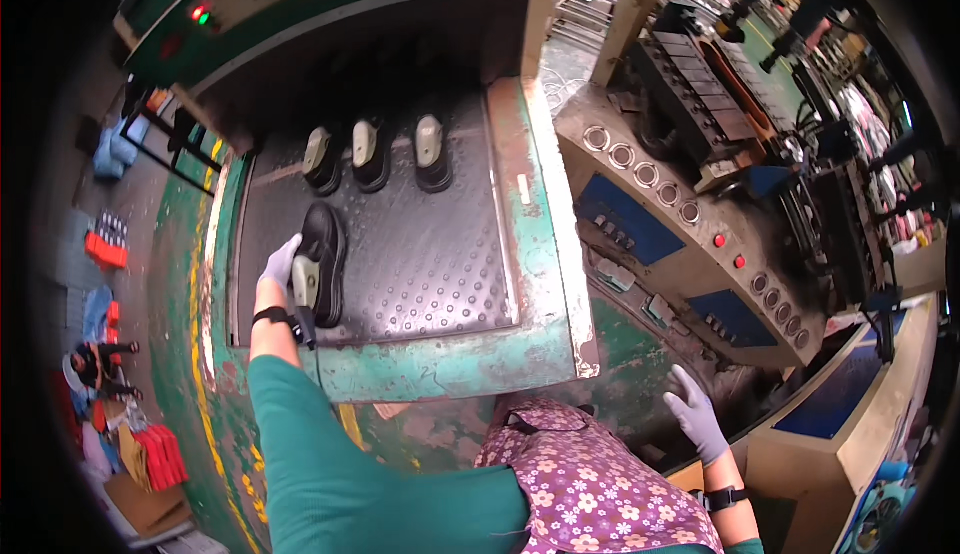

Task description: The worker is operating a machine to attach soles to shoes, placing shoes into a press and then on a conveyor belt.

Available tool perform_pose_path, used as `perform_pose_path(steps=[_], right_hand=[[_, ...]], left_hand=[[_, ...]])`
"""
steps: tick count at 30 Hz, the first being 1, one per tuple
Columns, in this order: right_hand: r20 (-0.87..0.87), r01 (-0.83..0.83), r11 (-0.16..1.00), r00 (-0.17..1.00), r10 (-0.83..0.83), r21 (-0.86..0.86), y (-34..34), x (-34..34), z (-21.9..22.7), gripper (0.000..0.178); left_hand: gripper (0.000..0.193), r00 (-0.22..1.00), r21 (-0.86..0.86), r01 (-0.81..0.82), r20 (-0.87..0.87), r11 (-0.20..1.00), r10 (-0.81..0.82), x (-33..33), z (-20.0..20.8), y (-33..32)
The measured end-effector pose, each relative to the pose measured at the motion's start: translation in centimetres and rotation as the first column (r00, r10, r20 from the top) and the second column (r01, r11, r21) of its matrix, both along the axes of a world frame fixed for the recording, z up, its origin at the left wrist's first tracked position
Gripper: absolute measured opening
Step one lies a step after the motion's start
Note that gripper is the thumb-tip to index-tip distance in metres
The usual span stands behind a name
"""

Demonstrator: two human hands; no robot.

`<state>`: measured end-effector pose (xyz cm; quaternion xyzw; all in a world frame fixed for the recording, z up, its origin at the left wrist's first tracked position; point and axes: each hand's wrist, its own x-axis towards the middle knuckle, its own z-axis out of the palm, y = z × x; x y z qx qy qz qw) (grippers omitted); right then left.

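Head view: a dark studded mat [420, 274] inside a worn teal metal rim [440, 369] bears black shoes [370, 172] on pale lasts [429, 139]. Three stand in a back row; the nearest shoe [328, 239] lies by the mat's left edge, the gloved left hand [280, 262] against its side; I cannot tell if it grips. Mat stretches widest to that shoe's right. The right hand [697, 416], fingers spread and unladen, hangs beyond the front right corner. Green floor [620, 339] separates the rim from a beige console [697, 256].
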<state>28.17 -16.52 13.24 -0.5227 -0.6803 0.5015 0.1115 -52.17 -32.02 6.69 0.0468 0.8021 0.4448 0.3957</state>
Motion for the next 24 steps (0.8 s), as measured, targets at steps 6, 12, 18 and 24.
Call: perform_pose_path(steps=[6, 12, 18, 24], right_hand=[[0.096, 0.351, 0.935, 0.934, -0.345, -0.050, -6.2, 8.8, -5.3, 0.060], [-0.135, 0.837, 0.515, 0.497, -0.857, -0.185, -14.3, 14.1, -14.9, 0.033], [-0.041, 0.965, -0.259, -0.261, -0.965, -0.052, -30.2, 18.4, -24.2, 0.024], [0.437, 0.706, -0.499, -0.705, -0.559, 0.502, -45.9, 19.7, -27.8, 0.052]], left_hand=[[0.052, 0.252, -0.148, 0.237, -0.945, 0.960, -0.208, 10.8, 5.9, 15.3], [0.036, 0.547, 0.455, 0.837, -0.675, 0.304, -0.496, 41.8, 2.8, 24.6], [0.041, -0.645, 0.079, 0.611, -0.528, -0.788, -0.552, 74.3, 0.4, 20.1], [0.040, -0.994, 0.059, 0.112, 0.022, -0.992, -0.111, 94.7, -6.6, 12.3]])
